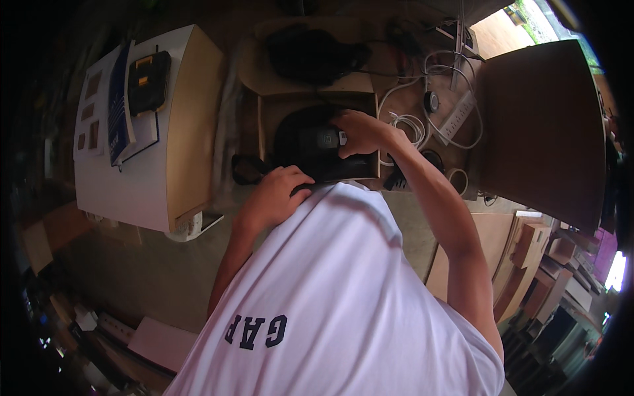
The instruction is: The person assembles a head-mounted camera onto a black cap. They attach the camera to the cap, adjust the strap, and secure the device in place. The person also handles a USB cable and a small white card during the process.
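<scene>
A black rounded thing point(307, 142), perhaps a case or bag, lies inside an open cardboard box point(380, 142) in front of me. My right hand point(360, 134) reaches into the box from the right. Its thumb and fingers close on the right side of the black thing, beside a small white label point(343, 138). At the box's near left corner, my left hand point(277, 195) curls over the near edge, fingertips by the black thing. A black strap loop point(247, 169) sticks out just left of that hand.
Another black bundle point(317, 54) lies beyond the box. White cables point(411, 129), a power strip point(456, 119) and a tape roll point(457, 178) are on the right. A white-topped table point(142, 191) at left bears a blue book point(121, 112) and a black-yellow case point(148, 82). A brown panel point(545, 132) stands far right.
</scene>
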`<state>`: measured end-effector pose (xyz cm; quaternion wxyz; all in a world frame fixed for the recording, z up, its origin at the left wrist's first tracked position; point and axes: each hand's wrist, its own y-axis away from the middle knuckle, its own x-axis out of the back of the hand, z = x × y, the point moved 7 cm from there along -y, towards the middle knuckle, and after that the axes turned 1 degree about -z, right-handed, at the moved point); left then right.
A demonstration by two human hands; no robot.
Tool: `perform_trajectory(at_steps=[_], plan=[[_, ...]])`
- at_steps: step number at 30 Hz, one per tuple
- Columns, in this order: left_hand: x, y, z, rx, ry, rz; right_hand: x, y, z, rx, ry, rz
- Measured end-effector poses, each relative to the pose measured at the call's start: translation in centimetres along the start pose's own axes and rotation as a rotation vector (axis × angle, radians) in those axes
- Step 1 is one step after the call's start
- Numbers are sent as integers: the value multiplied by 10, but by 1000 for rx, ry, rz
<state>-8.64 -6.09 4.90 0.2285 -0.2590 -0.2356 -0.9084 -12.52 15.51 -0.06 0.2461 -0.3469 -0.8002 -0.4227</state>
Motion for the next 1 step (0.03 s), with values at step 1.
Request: perform_trajectory(at_steps=[1], plan=[[-1,1,1,11,-13,2,-1,0,0,-17,-11,41]])
